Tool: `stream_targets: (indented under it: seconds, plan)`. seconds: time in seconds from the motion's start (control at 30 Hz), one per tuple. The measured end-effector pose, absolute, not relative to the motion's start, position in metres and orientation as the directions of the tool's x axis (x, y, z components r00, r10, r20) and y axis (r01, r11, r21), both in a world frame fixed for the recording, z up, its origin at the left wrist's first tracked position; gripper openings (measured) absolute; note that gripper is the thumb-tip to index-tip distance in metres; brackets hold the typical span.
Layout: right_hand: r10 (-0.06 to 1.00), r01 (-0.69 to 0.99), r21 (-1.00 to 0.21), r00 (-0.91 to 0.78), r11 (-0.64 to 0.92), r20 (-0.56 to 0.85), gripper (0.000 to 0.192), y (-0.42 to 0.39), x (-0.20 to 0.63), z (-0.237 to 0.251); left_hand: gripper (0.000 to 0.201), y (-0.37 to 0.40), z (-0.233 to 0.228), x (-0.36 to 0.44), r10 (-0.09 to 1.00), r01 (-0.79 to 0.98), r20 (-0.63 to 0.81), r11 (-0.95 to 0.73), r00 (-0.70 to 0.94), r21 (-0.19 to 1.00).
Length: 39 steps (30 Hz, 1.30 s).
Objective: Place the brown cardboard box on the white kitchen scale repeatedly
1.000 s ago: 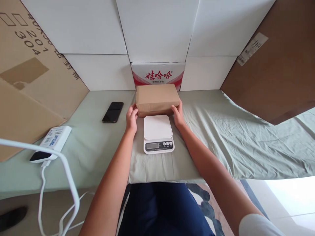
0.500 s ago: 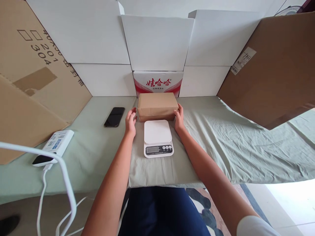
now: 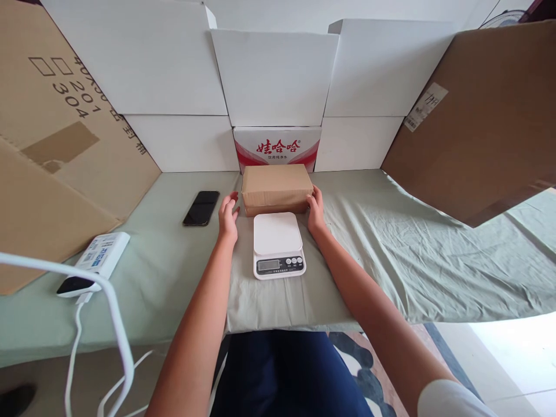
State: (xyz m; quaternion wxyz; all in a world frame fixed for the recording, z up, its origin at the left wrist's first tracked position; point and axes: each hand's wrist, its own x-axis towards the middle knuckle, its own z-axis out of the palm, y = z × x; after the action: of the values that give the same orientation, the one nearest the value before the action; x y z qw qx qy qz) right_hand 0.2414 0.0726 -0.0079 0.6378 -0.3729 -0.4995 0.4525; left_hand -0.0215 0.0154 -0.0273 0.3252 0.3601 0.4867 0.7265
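Flanking a brown cardboard parcel [image 3: 277, 186] at the centre of the frame, the left hand [image 3: 228, 215] hovers just beside its left end, fingers spread and apart from it, while the right hand [image 3: 315, 209] rests flat against its right end, fingers loosely extended, gripping nothing. The parcel sits on the wrinkled green cloth of the tabletop [image 3: 391, 249], just behind a smooth white digital scale [image 3: 278, 243], whose platform is bare: nothing is being weighed.

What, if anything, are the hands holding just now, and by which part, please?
Nothing is lifted. The right hand rests against the right end of the brown parcel, which lies on the cloth; the left hand is open beside its left end, apart.
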Motion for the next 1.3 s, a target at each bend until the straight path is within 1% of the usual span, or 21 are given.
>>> stream_targets:
  seconds: [0.27,0.47,0.73,1.0,1.3]
  plan:
    - [0.944,-0.182,-0.927,0.102,0.328,0.314,0.055,0.074,0.241,-0.010,0.042,0.013,-0.023,-0.019,0.819,-0.118,0.198,-0.305,-0.538,0.945]
    - [0.942,-0.170,-0.927,0.104,0.334,0.320,0.056,0.074,0.241,-0.010,0.041,0.011,-0.018,-0.016,0.823,-0.150,0.172,-0.296,-0.542,0.943]
    - [0.945,-0.188,-0.927,0.115,0.324,0.306,0.057,0.075,0.240,-0.010,0.042,0.012,-0.022,-0.017,0.828,-0.130,0.188,-0.297,-0.528,0.946]
    - [0.944,-0.126,-0.937,0.098,0.326,0.315,0.051,0.076,0.242,-0.015,0.042,0.008,-0.016,-0.013,0.838,-0.190,0.150,-0.286,-0.525,0.939]
    - [0.930,-0.094,-0.927,0.095,0.363,0.355,0.054,0.085,0.242,-0.024,0.039,0.008,-0.016,-0.013,0.847,-0.197,0.140,-0.275,-0.513,0.941]
